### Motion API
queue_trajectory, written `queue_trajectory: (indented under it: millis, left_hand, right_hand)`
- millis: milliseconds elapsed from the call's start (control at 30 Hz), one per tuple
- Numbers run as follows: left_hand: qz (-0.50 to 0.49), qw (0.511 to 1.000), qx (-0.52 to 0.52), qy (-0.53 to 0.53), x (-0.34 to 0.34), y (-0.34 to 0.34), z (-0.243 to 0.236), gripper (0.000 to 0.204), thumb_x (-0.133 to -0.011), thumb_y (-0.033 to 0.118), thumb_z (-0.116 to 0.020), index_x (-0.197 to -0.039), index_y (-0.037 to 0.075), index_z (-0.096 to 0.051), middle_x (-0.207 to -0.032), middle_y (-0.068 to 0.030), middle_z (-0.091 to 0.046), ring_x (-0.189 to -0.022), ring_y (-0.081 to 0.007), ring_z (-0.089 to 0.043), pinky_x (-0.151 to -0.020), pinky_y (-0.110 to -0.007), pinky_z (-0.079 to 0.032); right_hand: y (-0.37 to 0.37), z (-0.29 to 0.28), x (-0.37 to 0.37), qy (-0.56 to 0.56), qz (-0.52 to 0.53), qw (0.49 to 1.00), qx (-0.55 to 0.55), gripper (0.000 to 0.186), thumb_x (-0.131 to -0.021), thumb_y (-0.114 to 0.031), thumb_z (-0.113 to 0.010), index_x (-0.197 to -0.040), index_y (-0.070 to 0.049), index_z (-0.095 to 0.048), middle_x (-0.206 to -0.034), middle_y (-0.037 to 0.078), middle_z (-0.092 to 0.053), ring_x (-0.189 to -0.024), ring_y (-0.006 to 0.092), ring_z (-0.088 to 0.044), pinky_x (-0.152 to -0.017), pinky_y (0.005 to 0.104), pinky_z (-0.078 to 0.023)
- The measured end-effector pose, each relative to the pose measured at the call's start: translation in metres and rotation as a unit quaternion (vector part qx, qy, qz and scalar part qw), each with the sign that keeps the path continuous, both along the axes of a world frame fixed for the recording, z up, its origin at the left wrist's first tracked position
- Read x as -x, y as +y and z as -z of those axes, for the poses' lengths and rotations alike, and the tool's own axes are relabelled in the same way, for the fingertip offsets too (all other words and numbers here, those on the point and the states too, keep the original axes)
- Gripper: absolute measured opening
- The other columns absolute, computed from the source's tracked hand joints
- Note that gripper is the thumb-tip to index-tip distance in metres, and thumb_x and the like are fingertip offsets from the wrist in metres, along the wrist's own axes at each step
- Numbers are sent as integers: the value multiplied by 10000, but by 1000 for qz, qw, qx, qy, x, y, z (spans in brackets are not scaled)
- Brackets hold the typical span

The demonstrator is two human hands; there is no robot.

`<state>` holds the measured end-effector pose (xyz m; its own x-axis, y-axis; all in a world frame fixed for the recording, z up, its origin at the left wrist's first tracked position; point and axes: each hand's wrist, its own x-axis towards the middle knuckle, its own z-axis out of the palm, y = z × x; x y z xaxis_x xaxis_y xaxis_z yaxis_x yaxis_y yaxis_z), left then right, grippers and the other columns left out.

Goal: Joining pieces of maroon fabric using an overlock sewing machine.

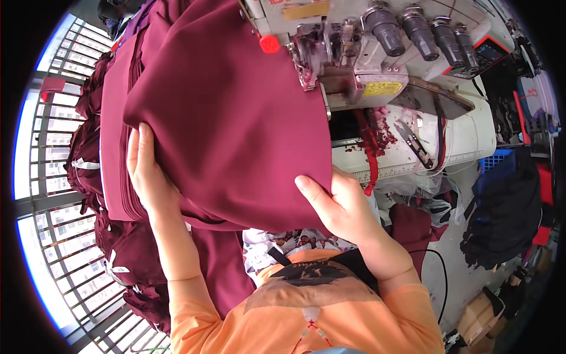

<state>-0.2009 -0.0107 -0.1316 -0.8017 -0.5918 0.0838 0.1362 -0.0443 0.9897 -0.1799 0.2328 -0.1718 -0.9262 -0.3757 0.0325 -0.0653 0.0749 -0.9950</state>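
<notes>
A large maroon fabric panel (236, 118) spreads in front of me, its right part lying at a grey sewing machine's needle and presser-foot area (308, 74). My right hand (345, 206) grips the panel's near right edge, thumb on top and fingers underneath. At the panel's left edge, my left hand (150, 174) holds the cloth, its fingers fairly straight and its thumb side partly covered by the fold. Just left of that hand lies a neat stack of maroon cut pieces (115, 153).
Thread snips (414, 144) lie on the white machine table (471, 133) beside maroon lint and a red strip (370, 153). Thread cones (383, 29) top the machine. Bundled maroon cloth (127, 251) lines the barred window at left. Dark cloth (504, 206) is heaped at right.
</notes>
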Motion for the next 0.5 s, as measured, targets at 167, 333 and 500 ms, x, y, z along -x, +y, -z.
queue_trajectory:
  millis: [167, 333, 500]
  left_hand:
    - [3, 999, 51, 15, 33, -12, -12, 262, -892, 174, -510, -1050, -26, -571, -1003, -69, -600, -893, -110, -561, -780, -218, -431]
    - [28, 998, 30, 42, 64, -24, -16, 257, -877, 147, -534, -1055, -36, -568, -969, -67, -611, -867, -116, -575, -774, -223, -446]
    - [65, 997, 34, 28, 85, -25, -28, 257, -875, 142, -534, -1062, -32, -564, -953, -70, -615, -828, -117, -587, -730, -220, -464]
  right_hand:
    - [-5, 3, 4, 30, -3, 1000, 8, 190, -884, -121, -528, -986, 37, -556, -827, 80, -594, -710, 134, -546, -665, 257, -438]
    - [-14, 0, 18, 123, 41, 991, -16, 186, -877, -115, -533, -981, 37, -555, -843, 115, -595, -709, 186, -569, -667, 275, -445]
    - [-14, -6, 34, 118, 69, 989, -55, 156, -870, -116, -543, -937, 23, -563, -789, 111, -593, -630, 174, -564, -577, 284, -437]
